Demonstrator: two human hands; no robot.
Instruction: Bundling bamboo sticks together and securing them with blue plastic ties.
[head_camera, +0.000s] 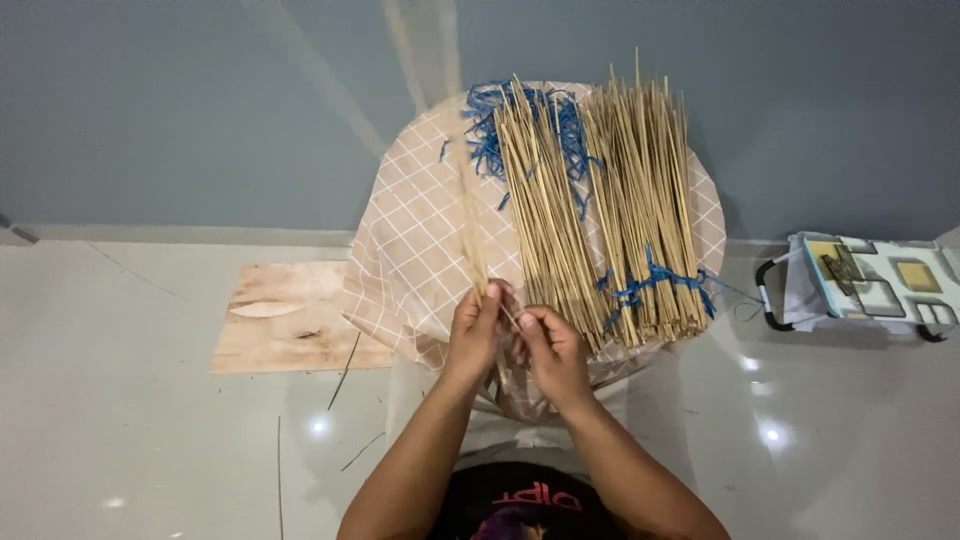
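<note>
Board (290, 318) lies flat on the floor (120, 400) at far left, with about three stray sticks on the tiles near it. One round surface (400, 250) under a checked cloth comes next. Left hand (473, 335) is pinched shut on a thin stick (470, 230) that runs up and away over the cloth; blur hides whether it's one stick or a few. Right hand (553, 350), just beside it, has fingers curled toward the stick's lower end; can't tell if it grips. Step looks like pulling single sticks out and working them at the near edge. The next move calls for a steady pinch so the stick doesn't flex or snap. Two bundles sit past the hands: a looser one (540, 210) over a heap of blue strips (490, 120), then a bundle (645, 200) tied with a blue strip. One patterned box (880, 280) at far right.
</note>
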